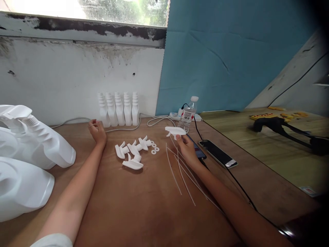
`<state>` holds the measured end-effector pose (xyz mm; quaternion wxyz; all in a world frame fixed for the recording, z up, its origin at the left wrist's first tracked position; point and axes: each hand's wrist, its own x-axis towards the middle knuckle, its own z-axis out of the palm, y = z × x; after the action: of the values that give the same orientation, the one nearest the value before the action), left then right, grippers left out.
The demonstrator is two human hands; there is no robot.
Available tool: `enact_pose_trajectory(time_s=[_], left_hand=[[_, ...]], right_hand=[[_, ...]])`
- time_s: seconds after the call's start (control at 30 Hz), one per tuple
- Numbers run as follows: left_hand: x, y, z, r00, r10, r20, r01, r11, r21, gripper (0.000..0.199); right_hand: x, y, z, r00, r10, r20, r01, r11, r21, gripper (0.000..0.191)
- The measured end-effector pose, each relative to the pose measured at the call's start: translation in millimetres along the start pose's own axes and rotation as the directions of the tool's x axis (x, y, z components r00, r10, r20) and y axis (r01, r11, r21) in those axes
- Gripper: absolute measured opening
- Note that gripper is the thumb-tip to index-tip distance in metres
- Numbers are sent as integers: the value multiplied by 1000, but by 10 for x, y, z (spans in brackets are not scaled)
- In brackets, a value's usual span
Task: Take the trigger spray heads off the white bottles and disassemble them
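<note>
My right hand [188,149] is closed on a white trigger spray head [175,130], held above the table in front of the clear water bottle [188,115]. Below it, several thin white tubes [180,173] lie across one another; whether one joins the held head I cannot tell. My left hand [97,131] rests on the table with its fingers curled in, close to the leftmost of several small white bottles [119,111]; nothing shows in it. Between my hands lie several more spray heads [133,162] and small white rings [153,151].
Large white spray bottles [58,147] lean and lie at the left. Two phones [218,153] with black cables are at the right. A white cord [123,129] runs along the wall to a power strip [173,115]. Beyond the table's right edge is a black strap [279,125].
</note>
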<state>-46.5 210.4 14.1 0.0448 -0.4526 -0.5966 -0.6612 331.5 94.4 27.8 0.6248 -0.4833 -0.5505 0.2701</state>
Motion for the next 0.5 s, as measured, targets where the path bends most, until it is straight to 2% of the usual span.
enact_pose_trajectory(time_s=[0.1, 0.17, 0.23, 0.3, 0.37, 0.43, 0.5], left_hand=[[-236, 196, -200, 993, 88, 77, -82, 993, -84, 26], [-440, 372, -365, 973, 171, 153, -148, 978, -148, 24], [-671, 565, -547, 936, 259, 239, -208, 954, -217, 22], [-915, 760, -732, 884, 342, 319, -255, 924, -285, 20], [-1156, 947, -898, 812, 414, 411, -270, 891, -364, 20], [-1374, 1119, -1023, 714, 472, 517, -189, 841, -506, 30], [-1544, 1265, -1095, 647, 476, 596, -70, 815, -575, 44]], right_hand=[[-49, -45, 18, 998, -39, 44, 42, 997, -64, 39], [-121, -92, 44, 994, -54, 99, 68, 987, -146, 38], [-215, -154, 77, 980, -92, 179, 136, 958, -252, 34], [-316, -234, 114, 941, -198, 275, 285, 901, -328, 29], [-411, -324, 155, 852, -361, 380, 489, 809, -327, 23], [-496, -409, 198, 723, -506, 470, 661, 705, -259, 21], [-571, -473, 239, 616, -584, 529, 753, 634, -178, 23]])
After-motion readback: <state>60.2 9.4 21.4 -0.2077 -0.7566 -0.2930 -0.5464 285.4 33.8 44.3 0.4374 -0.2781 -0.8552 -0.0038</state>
